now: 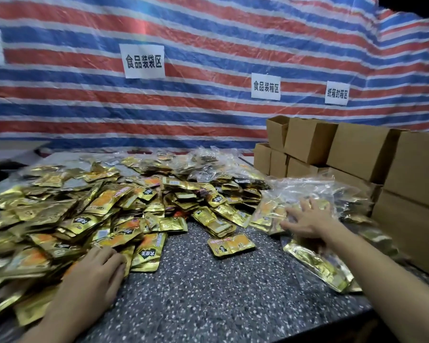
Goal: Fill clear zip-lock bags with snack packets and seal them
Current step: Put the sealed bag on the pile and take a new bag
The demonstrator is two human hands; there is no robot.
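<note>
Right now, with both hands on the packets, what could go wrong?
1. The right hand lies spread on a clear bag in a heap of bags; a push may slide it off.
2. Another filled bag lies near the table edge by the right forearm; the arm might knock it down.
3. The left hand rests on the loose pile; packets may slide toward the front edge.

Gold snack packets [89,209] heaped, seemingly filled zip-lock bags [305,194] right

dim, even light | motion blur at edges | wide-angle bowing
</note>
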